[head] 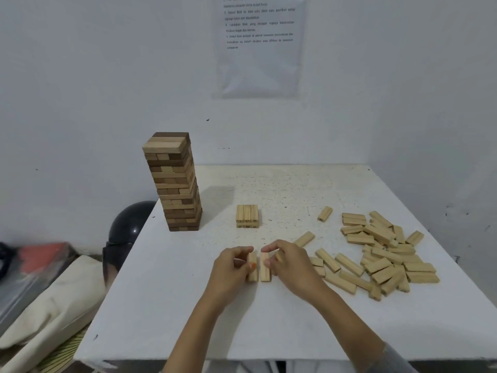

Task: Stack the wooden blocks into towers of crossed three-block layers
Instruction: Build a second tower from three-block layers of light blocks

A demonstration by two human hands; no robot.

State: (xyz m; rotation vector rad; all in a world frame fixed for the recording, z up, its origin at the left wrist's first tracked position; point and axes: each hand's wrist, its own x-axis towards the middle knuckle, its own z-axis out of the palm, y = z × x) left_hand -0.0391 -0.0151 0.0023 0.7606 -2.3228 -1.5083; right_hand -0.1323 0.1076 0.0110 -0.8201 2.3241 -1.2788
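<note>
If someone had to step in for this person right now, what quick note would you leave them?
Hands: the left hand grips one pale wooden block. The right hand pinches a second pale block beside it on the white table, with a narrow gap between them.
Done: a tall tower of dark and light wooden blocks stands at the table's left rear. A short pale stack sits mid-table, two layers showing.
Left: the heap of loose pale blocks on the right is unstacked and likely goes onto the short stack.

Pale matt wooden blocks lie on a white, speckled matt table; the helmet looks glossy.
</note>
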